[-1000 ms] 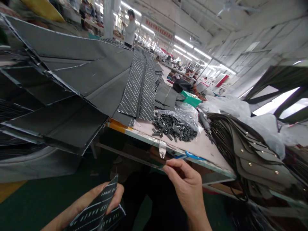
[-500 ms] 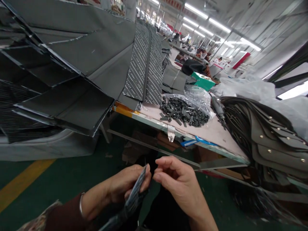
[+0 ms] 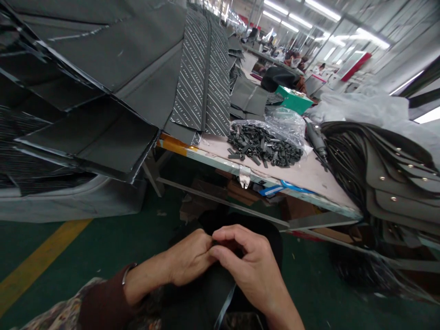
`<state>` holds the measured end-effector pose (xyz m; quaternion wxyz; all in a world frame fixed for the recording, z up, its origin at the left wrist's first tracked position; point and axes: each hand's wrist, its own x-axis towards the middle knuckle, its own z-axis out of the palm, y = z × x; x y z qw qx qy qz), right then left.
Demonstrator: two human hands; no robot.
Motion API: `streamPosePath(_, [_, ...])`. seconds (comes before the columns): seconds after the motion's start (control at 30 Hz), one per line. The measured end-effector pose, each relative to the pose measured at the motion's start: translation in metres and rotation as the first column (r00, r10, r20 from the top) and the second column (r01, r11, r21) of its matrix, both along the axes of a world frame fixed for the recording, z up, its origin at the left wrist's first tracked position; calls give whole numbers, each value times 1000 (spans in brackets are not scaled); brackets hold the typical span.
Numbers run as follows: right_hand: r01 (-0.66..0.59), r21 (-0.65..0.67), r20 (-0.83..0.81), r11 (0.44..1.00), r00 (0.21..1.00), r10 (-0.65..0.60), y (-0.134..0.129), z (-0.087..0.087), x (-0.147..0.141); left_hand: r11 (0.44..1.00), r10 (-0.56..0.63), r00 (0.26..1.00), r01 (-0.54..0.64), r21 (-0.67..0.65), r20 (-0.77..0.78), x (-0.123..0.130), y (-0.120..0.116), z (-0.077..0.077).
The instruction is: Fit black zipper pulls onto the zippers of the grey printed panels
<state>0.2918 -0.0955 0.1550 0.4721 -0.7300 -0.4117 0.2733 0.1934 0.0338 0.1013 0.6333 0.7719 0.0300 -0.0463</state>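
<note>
Low in the head view, my left hand is closed on a dark fabric piece that hangs below it over my lap, with a pale edge along its right side. My right hand touches the left at the fingertips, its thumb and index finger curled together in a pinch. Whatever lies between those fingertips is hidden or too small to name. Beyond both hands, a heap of small dark pieces spills from a clear plastic bag on the table.
Stacked dark panels overhang the table's left end above a grey bin. A striped panel, a green box and a dark tool lie on the table. Dark flaps with studs hang at its right end.
My hands have come together. The fabric in my left hand, earlier seen edge-on, now spreads broader beneath the hands. The view has tilted down slightly.
</note>
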Motion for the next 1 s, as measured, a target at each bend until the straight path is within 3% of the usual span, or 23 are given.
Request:
streamPosePath(0.17, [-30,133,198,991,980,3,-2,-3,-2,992,27,999,-31,119,30,4,0,0])
streamPosePath(0.37, [139,176,155,974,974,-167,-1,-22,1,977,64,997,-70,204,38,3,-1,4])
streamPosePath(0.53, [209,128,71,970,973,-219,0,-32,2,958,67,995,-84,273,70,2,-3,6])
streamPosePath(0.67, [197,222,111,955,968,-226,2,-39,3,926,20,999,-36,375,47,4,-2,4])
streamPosePath(0.77, [157,322,193,933,955,-228,4,-40,7,942,73,993,-98,321,87,6,0,4])
streamPosePath(0.87, [86,394,371,915,896,-244,7,-30,15,960,136,991,-132,249,1,7,2,7])
streamPosePath(1.0, [10,408,634,913,717,-291,10,-6,30,979,149,981,-128,159,-123,6,6,5])
